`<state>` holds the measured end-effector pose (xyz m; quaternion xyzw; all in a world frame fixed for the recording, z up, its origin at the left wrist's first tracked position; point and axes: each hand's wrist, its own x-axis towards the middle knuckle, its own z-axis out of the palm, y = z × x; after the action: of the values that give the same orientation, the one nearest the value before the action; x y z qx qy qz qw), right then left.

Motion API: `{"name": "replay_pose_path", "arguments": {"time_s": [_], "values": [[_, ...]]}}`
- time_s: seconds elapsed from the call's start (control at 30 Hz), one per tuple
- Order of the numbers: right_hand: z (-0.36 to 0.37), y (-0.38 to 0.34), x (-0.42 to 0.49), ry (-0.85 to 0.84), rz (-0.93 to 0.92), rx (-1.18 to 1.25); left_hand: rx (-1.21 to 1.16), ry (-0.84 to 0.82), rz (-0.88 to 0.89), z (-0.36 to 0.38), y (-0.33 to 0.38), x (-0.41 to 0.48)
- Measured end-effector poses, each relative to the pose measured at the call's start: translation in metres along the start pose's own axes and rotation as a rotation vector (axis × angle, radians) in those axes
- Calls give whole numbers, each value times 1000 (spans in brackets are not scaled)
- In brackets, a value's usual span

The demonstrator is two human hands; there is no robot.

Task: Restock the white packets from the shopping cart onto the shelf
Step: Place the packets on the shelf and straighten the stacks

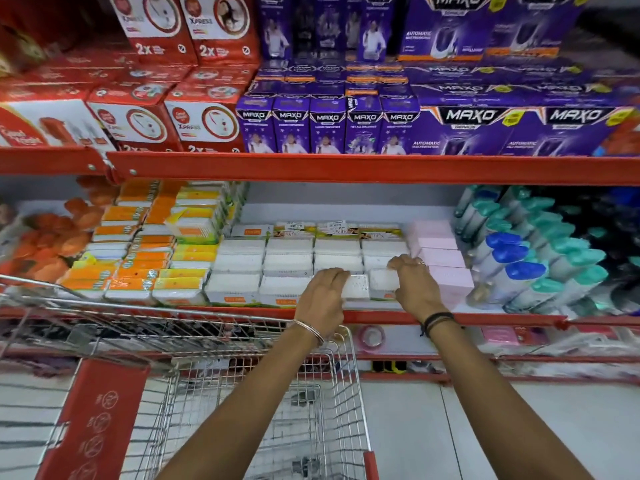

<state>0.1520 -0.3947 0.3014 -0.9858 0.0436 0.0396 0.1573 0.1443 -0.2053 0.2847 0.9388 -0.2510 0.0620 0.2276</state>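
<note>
Rows of white packets [289, 263] fill the middle of the red-edged shelf [242, 310]. My left hand [323, 299] grips a white packet [356, 287] at the front of the third row. My right hand [414, 284] grips another white packet [382, 284] just beside it, at the front of the fourth row. Both packets rest on or just above the shelf's front edge. The wire shopping cart [263, 403] stands below my arms; its basket shows no white packets in the part I can see.
Orange and yellow packets [138, 258] lie left of the white ones, pink packets [446, 265] right of them, then blue and teal capped bottles [540, 261]. Red boxes [145, 119] and purple boxes [381, 129] fill the shelf above. The cart's red handle [97, 417] is at lower left.
</note>
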Motion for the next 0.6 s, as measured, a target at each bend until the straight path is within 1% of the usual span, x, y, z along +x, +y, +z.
{"name": "replay_pose_path", "arguments": {"time_s": [0.27,0.37,0.53,0.6], "values": [[18,6,12,-57,21,-89,92,-166,-95,32,-10,19],[24,10,13,-77,28,-65,96,-216,-84,38,-12,23],[25,9,9,-98,22,22,55,-216,-73,45,-16,26],[29,9,1,-35,13,141,-30,-128,-74,47,-17,20]]}}
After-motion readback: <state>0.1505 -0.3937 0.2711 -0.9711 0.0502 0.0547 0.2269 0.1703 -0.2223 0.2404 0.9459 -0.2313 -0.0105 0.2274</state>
